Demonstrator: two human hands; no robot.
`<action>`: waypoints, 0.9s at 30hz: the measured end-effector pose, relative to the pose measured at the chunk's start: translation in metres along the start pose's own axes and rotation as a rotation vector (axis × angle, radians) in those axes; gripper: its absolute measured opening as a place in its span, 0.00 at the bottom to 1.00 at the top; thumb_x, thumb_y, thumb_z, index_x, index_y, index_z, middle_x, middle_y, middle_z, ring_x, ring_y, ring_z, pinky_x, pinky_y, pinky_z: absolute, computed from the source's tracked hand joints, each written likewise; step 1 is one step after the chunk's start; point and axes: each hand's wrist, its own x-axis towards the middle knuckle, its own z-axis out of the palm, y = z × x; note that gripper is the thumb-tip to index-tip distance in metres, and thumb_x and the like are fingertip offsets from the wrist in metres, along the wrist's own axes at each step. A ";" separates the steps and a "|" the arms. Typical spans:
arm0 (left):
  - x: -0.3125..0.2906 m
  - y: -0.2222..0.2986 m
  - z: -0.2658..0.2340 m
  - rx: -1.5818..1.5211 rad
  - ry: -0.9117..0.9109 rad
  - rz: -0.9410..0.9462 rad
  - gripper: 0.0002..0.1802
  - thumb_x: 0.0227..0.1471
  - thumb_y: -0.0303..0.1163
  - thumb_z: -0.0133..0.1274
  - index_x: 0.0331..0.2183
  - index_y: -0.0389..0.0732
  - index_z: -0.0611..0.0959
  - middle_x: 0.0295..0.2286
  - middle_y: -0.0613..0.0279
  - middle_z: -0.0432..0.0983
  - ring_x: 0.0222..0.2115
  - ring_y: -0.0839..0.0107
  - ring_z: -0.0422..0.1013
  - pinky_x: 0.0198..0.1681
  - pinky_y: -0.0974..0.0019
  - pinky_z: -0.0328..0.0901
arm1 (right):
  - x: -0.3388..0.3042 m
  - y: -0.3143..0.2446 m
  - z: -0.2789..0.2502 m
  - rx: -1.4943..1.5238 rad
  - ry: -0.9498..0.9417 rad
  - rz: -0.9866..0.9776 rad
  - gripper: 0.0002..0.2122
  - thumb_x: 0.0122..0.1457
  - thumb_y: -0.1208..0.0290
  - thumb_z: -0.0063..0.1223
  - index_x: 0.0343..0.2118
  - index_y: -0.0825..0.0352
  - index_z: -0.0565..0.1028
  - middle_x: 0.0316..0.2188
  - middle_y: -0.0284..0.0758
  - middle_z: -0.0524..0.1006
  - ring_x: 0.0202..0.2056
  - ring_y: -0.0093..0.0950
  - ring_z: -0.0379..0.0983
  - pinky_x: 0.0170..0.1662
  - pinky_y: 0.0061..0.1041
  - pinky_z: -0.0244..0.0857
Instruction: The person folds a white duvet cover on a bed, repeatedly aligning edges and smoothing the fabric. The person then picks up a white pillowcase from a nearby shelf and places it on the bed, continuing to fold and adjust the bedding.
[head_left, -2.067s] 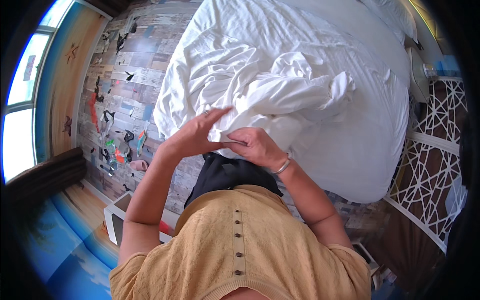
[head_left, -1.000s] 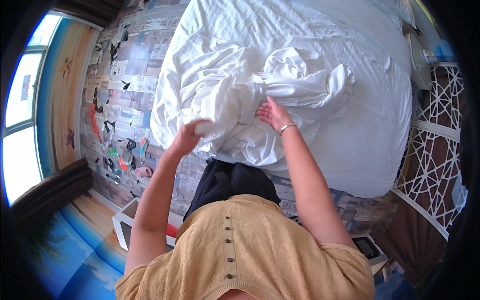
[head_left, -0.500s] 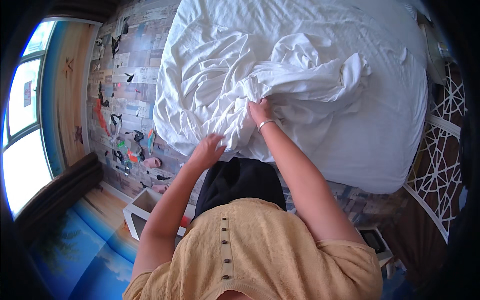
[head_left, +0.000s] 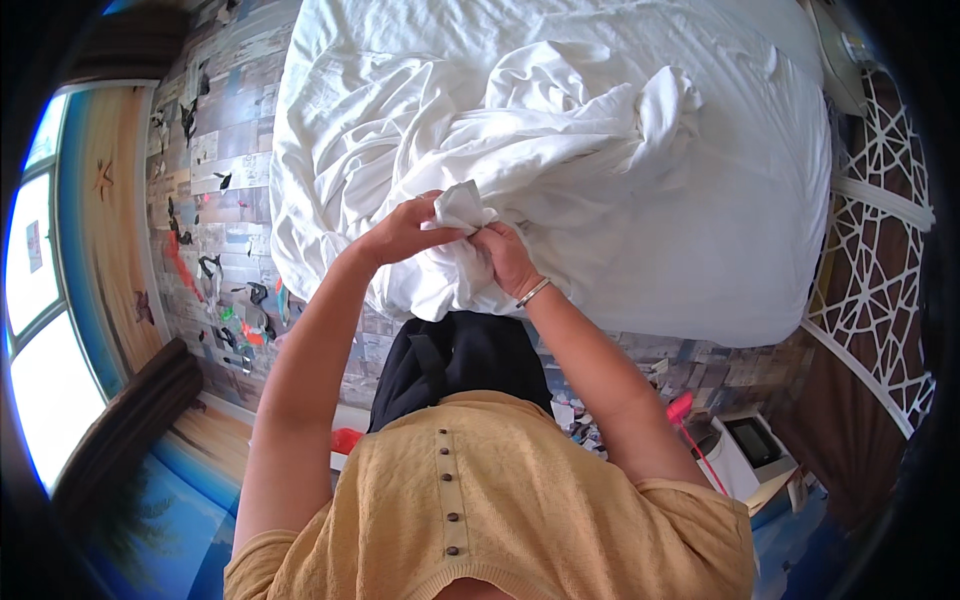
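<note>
A bunched white sheet point(head_left: 545, 140) lies in loose folds over the near part of the white-covered bed point(head_left: 720, 240). My left hand point(head_left: 405, 230) grips a raised corner of it between the thumb and fingers. Close beside it, my right hand point(head_left: 508, 258), with a bracelet at the wrist, is closed on the same gathered piece just below the corner. Both hands are in front of my body at the bed's near edge. Part of the fingertips is hidden by the cloth.
Plank-patterned floor point(head_left: 235, 150) to the left carries scattered black, red and green bits. A white cabinet point(head_left: 745, 460) with a pink-handled stick point(head_left: 690, 430) stands at lower right. White lattice panels point(head_left: 870, 270) flank the bed's right; a window point(head_left: 40, 260) is far left.
My left hand has risen from the bed's edge and taken hold of the sheet beside my right hand. My right hand has drawn a corner nearer. The view has shifted slightly.
</note>
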 end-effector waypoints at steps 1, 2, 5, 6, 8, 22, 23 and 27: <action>0.000 0.000 -0.001 0.119 -0.005 0.135 0.20 0.48 0.26 0.55 0.45 0.39 0.76 0.45 0.59 0.71 0.46 0.68 0.67 0.47 0.67 0.61 | -0.001 -0.008 -0.003 0.004 -0.024 0.012 0.10 0.55 0.69 0.46 0.36 0.68 0.73 0.28 0.30 0.74 0.29 0.20 0.69 0.33 0.19 0.64; 0.002 -0.003 0.001 0.141 0.044 0.233 0.19 0.49 0.21 0.51 0.46 0.39 0.76 0.46 0.59 0.70 0.47 0.69 0.66 0.48 0.69 0.60 | -0.001 -0.016 -0.006 0.007 -0.048 0.026 0.10 0.56 0.68 0.46 0.37 0.68 0.73 0.28 0.30 0.73 0.28 0.19 0.69 0.34 0.19 0.64; 0.001 0.003 0.007 -0.010 0.420 0.192 0.16 0.50 0.21 0.50 0.44 0.38 0.77 0.44 0.62 0.72 0.45 0.71 0.67 0.47 0.72 0.60 | 0.007 -0.035 -0.011 -0.094 0.226 -0.237 0.15 0.56 0.63 0.52 0.39 0.69 0.70 0.29 0.32 0.73 0.27 0.19 0.69 0.32 0.17 0.64; 0.000 0.003 0.005 -0.304 0.526 0.073 0.13 0.53 0.22 0.48 0.42 0.35 0.78 0.40 0.66 0.74 0.41 0.75 0.68 0.46 0.73 0.60 | 0.023 -0.030 -0.032 -0.098 0.468 -0.278 0.16 0.54 0.62 0.54 0.39 0.68 0.69 0.29 0.32 0.72 0.26 0.19 0.68 0.29 0.17 0.64; -0.001 0.020 -0.015 -0.713 0.787 -0.029 0.10 0.56 0.28 0.47 0.38 0.34 0.79 0.32 0.67 0.75 0.33 0.80 0.68 0.40 0.75 0.62 | 0.052 -0.040 -0.073 0.015 0.773 -0.276 0.16 0.51 0.62 0.59 0.37 0.66 0.68 0.27 0.32 0.71 0.23 0.20 0.67 0.23 0.17 0.63; -0.081 -0.099 0.018 0.787 0.144 -0.770 0.49 0.37 0.47 0.61 0.57 0.43 0.55 0.33 0.45 0.76 0.36 0.51 0.73 0.41 0.54 0.67 | -0.016 -0.154 -0.033 0.698 0.059 -0.510 0.07 0.55 0.68 0.46 0.32 0.65 0.72 0.28 0.32 0.73 0.32 0.24 0.69 0.37 0.27 0.63; -0.093 -0.128 0.022 0.797 0.045 -0.841 0.44 0.39 0.45 0.60 0.56 0.43 0.61 0.33 0.44 0.76 0.37 0.52 0.73 0.41 0.54 0.67 | -0.044 -0.168 -0.004 0.649 0.139 -0.577 0.11 0.56 0.68 0.45 0.39 0.66 0.73 0.38 0.35 0.75 0.42 0.27 0.69 0.47 0.30 0.62; -0.137 -0.201 0.024 0.468 0.391 -0.675 0.22 0.41 0.39 0.56 0.39 0.37 0.80 0.30 0.43 0.77 0.37 0.53 0.74 0.39 0.56 0.67 | -0.019 -0.130 -0.059 0.435 0.195 -0.455 0.15 0.57 0.68 0.44 0.45 0.67 0.71 0.43 0.36 0.73 0.46 0.29 0.68 0.50 0.31 0.61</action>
